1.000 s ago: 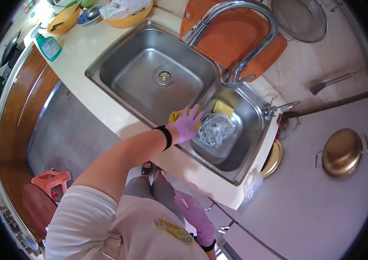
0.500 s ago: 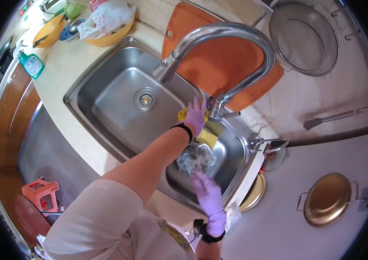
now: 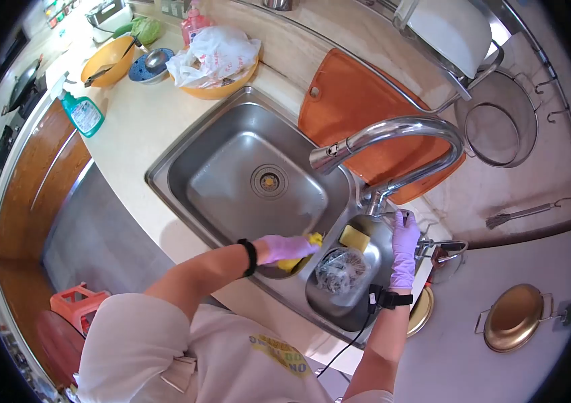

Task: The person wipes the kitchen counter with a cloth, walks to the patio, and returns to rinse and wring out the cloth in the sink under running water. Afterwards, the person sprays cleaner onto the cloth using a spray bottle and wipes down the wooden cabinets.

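Observation:
My left hand (image 3: pixel 287 248), in a purple glove, is closed on a yellow cloth (image 3: pixel 291 264) at the near rim of the large steel basin (image 3: pixel 232 181). My right hand (image 3: pixel 404 243), also gloved in purple, reaches over the small basin (image 3: pixel 381 258), its fingers closed at the tap's side lever (image 3: pixel 391 214). The curved chrome tap (image 3: pixel 426 127) has its spout over the far side of the large basin. Inside the small basin lie a yellow sponge (image 3: pixel 354 238) and a crumpled clear plastic bag (image 3: pixel 342 271).
An orange cutting board (image 3: pixel 346 101) leans against the wall behind the tap. Left of the sink stand a yellow bowl with a white plastic bag (image 3: pixel 222 54), a blue bowl (image 3: pixel 141 69) and a green spray bottle (image 3: pixel 84 114). A mesh strainer (image 3: pixel 500 121) hangs at the right.
My left hand has drawn back from the tap's base to the near side with the yellow cloth. My right hand has moved from over the small basin to the lever. The view has shifted.

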The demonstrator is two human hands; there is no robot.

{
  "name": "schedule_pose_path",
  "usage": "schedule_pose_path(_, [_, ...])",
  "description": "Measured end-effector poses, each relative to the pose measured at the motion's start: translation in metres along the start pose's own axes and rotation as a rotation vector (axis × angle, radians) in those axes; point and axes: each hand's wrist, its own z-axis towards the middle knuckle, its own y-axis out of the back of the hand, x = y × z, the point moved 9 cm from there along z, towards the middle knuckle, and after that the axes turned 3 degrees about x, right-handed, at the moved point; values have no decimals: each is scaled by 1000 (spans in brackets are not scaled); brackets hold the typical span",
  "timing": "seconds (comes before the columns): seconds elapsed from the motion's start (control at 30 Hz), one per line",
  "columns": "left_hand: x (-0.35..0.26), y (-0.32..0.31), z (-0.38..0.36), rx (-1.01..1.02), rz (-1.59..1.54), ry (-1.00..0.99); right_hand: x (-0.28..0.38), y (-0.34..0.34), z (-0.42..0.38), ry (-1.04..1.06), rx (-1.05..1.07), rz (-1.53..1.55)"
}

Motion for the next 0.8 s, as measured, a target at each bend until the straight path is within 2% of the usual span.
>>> schedule_pose_path(0.03, [7,-2,-17,248,-386,210,7,0,-7,-49,38,18])
schedule_pose_path(0.07, [-1,12,-23,254,-382,205,11,-1,-12,-97,74,37])
schedule_pose_path(0.13, [-18,56,-29,-29,-1120,45,10,-1,-20,-145,54,128])
schedule_pose_path(0.17, [-31,68,-34,-23,-1118,50,7,-3,-25,-189,43,223])
schedule_pose_path(0.23, [-59,95,-39,-44,-1397,-7,4,-6,-31,-203,37,272])
schedule_pose_path(0.27, [-58,103,-31,-37,-1393,-7,3,-7,-32,-208,31,323])
schedule_pose_path(0.33, [-91,110,-16,363,-1594,-307,-2,-9,-33,-210,13,322])
schedule_pose_path(0.37, [-92,114,-12,372,-1587,-308,-1,-9,-34,-214,7,321])
schedule_pose_path(0.43, [-101,105,-12,616,-1740,-223,-2,-8,-36,-236,9,330])
schedule_pose_path(0.47, [-105,104,-14,624,-1735,-220,2,-8,-38,-258,22,338])
schedule_pose_path(0.5, [-102,112,-11,424,-1580,-289,7,-8,-41,-259,14,336])
schedule_pose_path(0.53, [-100,123,-11,230,-1417,-354,27,9,-44,-104,-143,58])
schedule_pose_path(0.57, [-104,122,-14,236,-1413,-355,58,20,-51,52,-296,-221])
schedule_pose_path(0.63, [-90,143,-17,-123,-1108,-305,113,20,-64,129,-352,-297])
schedule_pose_path(0.67, [-85,145,-14,-121,-1109,-306,140,15,-71,205,-400,-371])
schedule_pose_path(0.73, [-65,160,-8,-296,-669,-211,162,-31,-66,279,-73,-169])
schedule_pose_path(0.8, [-66,160,-10,-306,-662,-187,181,-76,-59,339,100,-31])
